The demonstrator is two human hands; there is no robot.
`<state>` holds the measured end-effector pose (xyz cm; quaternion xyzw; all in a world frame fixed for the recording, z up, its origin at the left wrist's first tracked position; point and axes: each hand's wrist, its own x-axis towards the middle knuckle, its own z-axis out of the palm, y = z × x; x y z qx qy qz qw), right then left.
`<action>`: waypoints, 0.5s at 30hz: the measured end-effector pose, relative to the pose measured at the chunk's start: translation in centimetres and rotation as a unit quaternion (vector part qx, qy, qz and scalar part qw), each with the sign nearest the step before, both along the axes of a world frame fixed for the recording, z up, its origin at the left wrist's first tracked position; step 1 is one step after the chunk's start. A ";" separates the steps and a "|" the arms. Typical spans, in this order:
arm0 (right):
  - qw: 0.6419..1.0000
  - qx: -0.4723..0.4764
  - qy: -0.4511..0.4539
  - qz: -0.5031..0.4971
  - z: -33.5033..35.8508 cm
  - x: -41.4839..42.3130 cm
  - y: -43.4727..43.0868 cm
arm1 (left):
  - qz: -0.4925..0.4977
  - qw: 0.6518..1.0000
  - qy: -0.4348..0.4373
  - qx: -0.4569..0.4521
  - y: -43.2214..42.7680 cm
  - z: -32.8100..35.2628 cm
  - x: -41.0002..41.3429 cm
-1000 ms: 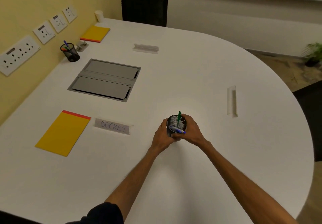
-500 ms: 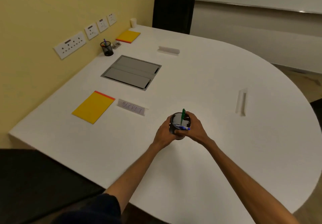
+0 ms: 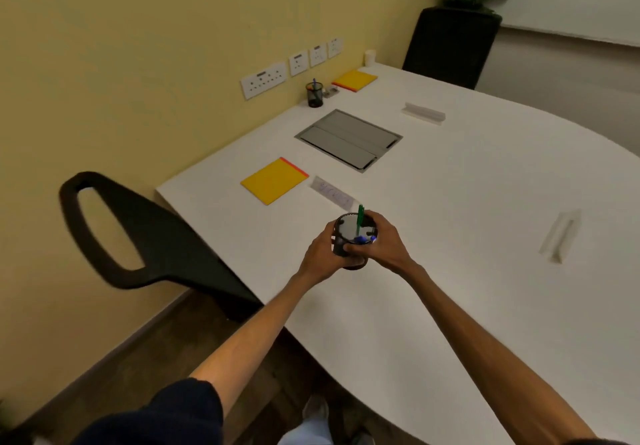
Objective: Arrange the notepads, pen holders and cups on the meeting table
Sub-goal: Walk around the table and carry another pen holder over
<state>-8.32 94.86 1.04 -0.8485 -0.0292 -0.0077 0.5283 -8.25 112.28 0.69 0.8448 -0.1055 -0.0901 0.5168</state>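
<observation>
Both hands wrap a black mesh pen holder point(image 3: 346, 233) with a green and a blue pen in it, above the white table point(image 3: 467, 236). My left hand point(image 3: 322, 254) grips its left side and my right hand point(image 3: 384, 243) its right side. A yellow notepad point(image 3: 273, 181) lies to the upper left, beside a name card point(image 3: 332, 196). A second yellow notepad point(image 3: 354, 80), another black pen holder point(image 3: 314, 94) and a white cup point(image 3: 370, 57) sit at the far end by the wall.
A grey socket hatch point(image 3: 348, 139) is set into the table. Two clear name-card stands point(image 3: 424, 113) point(image 3: 561, 235) rest on it. A black chair armrest point(image 3: 114, 233) juts in at the left; another black chair point(image 3: 450, 46) stands at the far end. Wall sockets point(image 3: 265, 80) line the yellow wall.
The view has pulled back and swung left, so the near chair and floor came into sight. Both hands stay closed on the pen holder, now nearer the name card.
</observation>
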 end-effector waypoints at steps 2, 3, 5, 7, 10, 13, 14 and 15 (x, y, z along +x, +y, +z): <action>1.000 0.007 -0.022 0.020 1.2 0.7 1.8 | 0.029 0.999 -0.009 0.012 1.8 0.9 0.2; 0.999 0.012 -0.031 0.028 1.8 1.1 2.7 | 0.043 0.999 -0.014 0.013 2.6 1.3 0.4; 0.998 0.021 -0.046 0.044 2.9 2.0 4.5 | 0.070 0.997 -0.026 0.009 4.4 2.2 0.7; 0.997 0.032 -0.052 0.056 3.7 2.7 5.8 | 0.087 0.996 -0.035 0.006 5.9 3.1 0.9; 0.994 0.047 -0.064 0.076 5.3 3.7 8.1 | 0.112 0.992 -0.054 0.002 8.7 4.6 1.6; 0.992 0.040 -0.078 0.088 7.6 5.0 10.4 | 0.123 0.990 -0.074 0.000 11.4 6.2 2.7; 0.991 0.041 -0.083 0.093 8.3 5.4 11.1 | 0.125 0.989 -0.083 0.002 12.4 6.8 3.0; 0.991 0.041 -0.084 0.095 8.9 5.9 11.8 | 0.128 0.987 -0.094 0.004 13.3 7.4 3.3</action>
